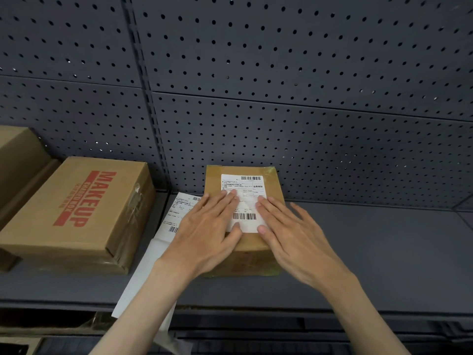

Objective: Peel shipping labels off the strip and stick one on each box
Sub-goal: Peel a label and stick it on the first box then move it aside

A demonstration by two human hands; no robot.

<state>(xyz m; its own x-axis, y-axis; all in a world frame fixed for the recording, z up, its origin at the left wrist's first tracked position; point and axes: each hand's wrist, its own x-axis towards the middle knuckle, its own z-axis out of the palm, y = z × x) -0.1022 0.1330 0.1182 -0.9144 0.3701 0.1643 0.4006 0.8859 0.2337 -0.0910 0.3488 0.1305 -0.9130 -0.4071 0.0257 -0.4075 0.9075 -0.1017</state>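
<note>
A small brown cardboard box (275, 187) stands on the grey shelf (371, 252), against the pegboard back. A white shipping label (245, 198) with barcodes lies flat on its top. My left hand (207, 231) presses straight fingers onto the label's left side. On the label's right edge rests my right hand (297, 234), fingers flat and spread. The label strip (153, 252) lies on the shelf left of the box, partly under my left forearm, with one label showing at its far end and its near end hanging over the shelf's front edge.
A larger cardboard box (76, 213) printed MAKEUP in red sits at the left of the shelf. Another brown box (18, 160) stands behind it at the far left. A dark perforated pegboard wall (281, 85) closes the back.
</note>
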